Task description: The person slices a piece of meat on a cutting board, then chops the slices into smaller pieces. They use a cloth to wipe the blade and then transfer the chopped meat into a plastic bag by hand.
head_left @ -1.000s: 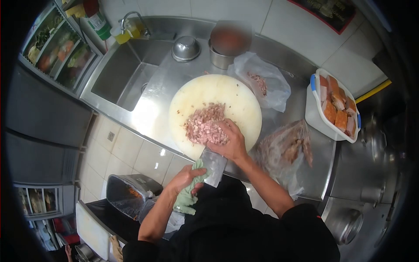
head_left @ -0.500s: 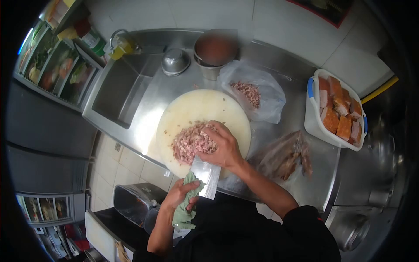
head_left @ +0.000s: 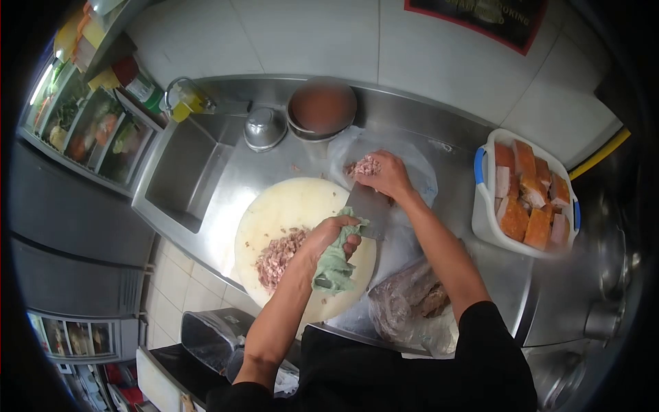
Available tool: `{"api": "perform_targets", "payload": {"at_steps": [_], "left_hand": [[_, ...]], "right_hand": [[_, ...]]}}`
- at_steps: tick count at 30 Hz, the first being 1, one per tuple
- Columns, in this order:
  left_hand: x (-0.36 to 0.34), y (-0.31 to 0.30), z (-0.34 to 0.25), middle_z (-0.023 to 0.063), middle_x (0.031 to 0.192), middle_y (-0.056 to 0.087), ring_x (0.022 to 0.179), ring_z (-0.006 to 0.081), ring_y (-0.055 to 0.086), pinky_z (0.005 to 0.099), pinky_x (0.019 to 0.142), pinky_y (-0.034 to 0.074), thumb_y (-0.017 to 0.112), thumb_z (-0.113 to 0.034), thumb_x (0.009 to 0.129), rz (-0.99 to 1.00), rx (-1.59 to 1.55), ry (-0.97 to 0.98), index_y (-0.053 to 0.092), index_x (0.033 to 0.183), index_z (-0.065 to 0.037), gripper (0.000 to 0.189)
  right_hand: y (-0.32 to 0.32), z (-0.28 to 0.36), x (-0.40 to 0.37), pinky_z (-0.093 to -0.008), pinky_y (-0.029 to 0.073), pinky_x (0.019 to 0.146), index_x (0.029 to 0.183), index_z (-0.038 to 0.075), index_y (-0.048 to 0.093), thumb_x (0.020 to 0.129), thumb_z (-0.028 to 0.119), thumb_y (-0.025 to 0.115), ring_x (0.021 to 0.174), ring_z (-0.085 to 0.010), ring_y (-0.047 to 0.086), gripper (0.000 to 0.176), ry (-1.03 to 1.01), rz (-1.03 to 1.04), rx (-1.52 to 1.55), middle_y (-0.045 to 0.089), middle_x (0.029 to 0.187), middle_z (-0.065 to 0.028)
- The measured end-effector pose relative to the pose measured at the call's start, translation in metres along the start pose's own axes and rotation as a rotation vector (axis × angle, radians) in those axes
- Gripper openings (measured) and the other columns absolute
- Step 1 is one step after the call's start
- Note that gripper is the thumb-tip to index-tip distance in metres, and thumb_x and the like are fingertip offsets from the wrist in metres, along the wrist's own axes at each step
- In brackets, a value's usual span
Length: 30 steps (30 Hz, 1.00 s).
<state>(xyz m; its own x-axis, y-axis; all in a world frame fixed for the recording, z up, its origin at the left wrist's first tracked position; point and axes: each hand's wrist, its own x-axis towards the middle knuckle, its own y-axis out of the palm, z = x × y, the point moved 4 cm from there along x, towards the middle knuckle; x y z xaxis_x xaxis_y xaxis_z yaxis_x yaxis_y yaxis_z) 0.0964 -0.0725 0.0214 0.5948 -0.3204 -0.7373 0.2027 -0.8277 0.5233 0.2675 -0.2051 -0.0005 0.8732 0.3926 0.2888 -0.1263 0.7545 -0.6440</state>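
Chopped meat going by the handful from cutting board to plastic bag.

The chopped meat (head_left: 278, 255) lies in a heap on the near left part of the round cutting board (head_left: 295, 202), just beside the left hand (head_left: 333, 233). That hand is clenched around a green cloth (head_left: 335, 269) and the cleaver (head_left: 371, 206), whose blade slants away to the right towards the plastic bag (head_left: 420, 177). The right hand (head_left: 386, 173), well apart from the heap, is cupped closed on a handful of meat (head_left: 364, 166) at the bag's mouth. A white tub (head_left: 480, 209) of meat slabs stands further right on the counter (head_left: 226, 178).
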Motion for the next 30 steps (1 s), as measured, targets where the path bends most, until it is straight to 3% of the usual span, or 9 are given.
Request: {"api": "perform_targets", "payload": {"at_steps": [4,8,10,14,17,19,24,26,30], "left_hand": [[0.004,-0.004,0.004,0.0038,0.062,0.050,0.046,0.0124,0.046,0.0224,0.040,0.040,0.051,-0.016,0.095,-0.080,-0.129,-0.047,0.049,0.098,-0.010,0.008],[-0.018,0.007,0.005,0.0010,0.061,0.049,0.044,0.0097,0.042,0.0215,0.038,0.033,0.051,-0.017,0.096,-0.148,-0.076,-0.020,0.049,0.097,-0.013,0.005],[-0.023,0.007,0.005,0.0011,0.061,0.049,0.044,0.0096,0.041,0.0216,0.037,0.033,0.051,-0.017,0.096,-0.167,-0.094,-0.003,0.049,0.097,-0.013,0.005],[-0.028,-0.010,0.008,0.0065,0.067,0.051,0.050,0.0134,0.047,0.0236,0.040,0.038,0.050,-0.012,0.095,-0.120,-0.121,0.069,0.050,0.105,-0.006,0.011],[-0.059,-0.005,0.009,0.0050,0.064,0.050,0.050,0.0134,0.047,0.0254,0.040,0.036,0.051,-0.012,0.095,-0.140,-0.063,0.049,0.052,0.105,-0.005,0.013],[-0.071,-0.024,0.019,0.0028,0.060,0.049,0.045,0.0138,0.045,0.0277,0.039,0.034,0.055,-0.015,0.094,-0.128,0.013,0.049,0.055,0.103,-0.004,0.015],[-0.148,-0.063,0.040,0.0045,0.060,0.054,0.043,0.0143,0.049,0.0280,0.040,0.037,0.061,-0.018,0.093,-0.232,0.202,0.262,0.061,0.099,-0.004,0.015],[-0.182,-0.090,0.044,0.0120,0.060,0.060,0.045,0.0258,0.057,0.0347,0.044,0.045,0.062,-0.018,0.092,-0.515,0.595,0.371,0.061,0.100,-0.001,0.018],[-0.204,-0.162,0.080,0.0233,0.064,0.064,0.055,0.0420,0.063,0.0478,0.052,0.051,0.062,-0.017,0.090,-0.934,1.109,0.697,0.059,0.101,0.000,0.020]], "right_hand": [[0.065,-0.087,0.008,-0.0494,0.045,0.101,0.125,0.003,0.063,0.080,0.038,0.073,0.122,-0.0382,0.056,0.058,0.236,-0.046,-0.157,0.062,0.127,-0.0198],[0.058,-0.078,0.004,-0.0609,0.037,0.104,0.135,0.007,0.055,0.092,0.037,0.061,0.137,-0.0413,0.040,0.053,0.314,-0.055,-0.445,0.050,0.142,-0.0200],[0.053,-0.094,0.004,-0.0689,0.033,0.101,0.137,0.008,0.053,0.097,0.038,0.054,0.142,-0.0431,0.031,0.049,0.339,-0.319,-0.582,0.041,0.150,-0.0188],[0.027,-0.099,-0.008,-0.0632,0.027,0.111,0.138,0.005,0.053,0.099,0.038,0.052,0.138,-0.0419,0.039,0.051,0.398,-0.207,-0.519,0.048,0.146,-0.0201],[0.033,-0.104,-0.024,-0.0522,0.038,0.108,0.130,0.003,0.058,0.099,0.031,0.053,0.130,-0.0412,0.048,0.043,0.253,0.010,-0.194,0.055,0.136,-0.0227],[0.017,-0.075,-0.032,-0.0451,0.046,0.098,0.117,0.003,0.064,0.095,0.021,0.060,0.116,-0.0415,0.056,0.029,0.218,-0.221,-0.281,0.063,0.120,-0.0225],[0.002,-0.047,-0.025,-0.0445,0.051,0.080,0.094,0.006,0.071,0.087,0.011,0.068,0.090,-0.0367,0.063,0.009,-0.056,-0.364,-0.278,0.064,0.093,-0.0156],[-0.008,-0.011,-0.025,-0.0451,0.051,0.083,0.097,0.006,0.070,0.093,0.015,0.064,0.092,-0.0360,0.063,0.012,0.059,-0.274,-0.099,0.066,0.095,-0.0131],[0.031,0.050,-0.050,-0.0428,0.051,0.086,0.101,0.006,0.070,0.094,0.015,0.064,0.096,-0.0315,0.066,0.014,-0.145,-0.152,0.102,0.067,0.099,-0.0129]]}}
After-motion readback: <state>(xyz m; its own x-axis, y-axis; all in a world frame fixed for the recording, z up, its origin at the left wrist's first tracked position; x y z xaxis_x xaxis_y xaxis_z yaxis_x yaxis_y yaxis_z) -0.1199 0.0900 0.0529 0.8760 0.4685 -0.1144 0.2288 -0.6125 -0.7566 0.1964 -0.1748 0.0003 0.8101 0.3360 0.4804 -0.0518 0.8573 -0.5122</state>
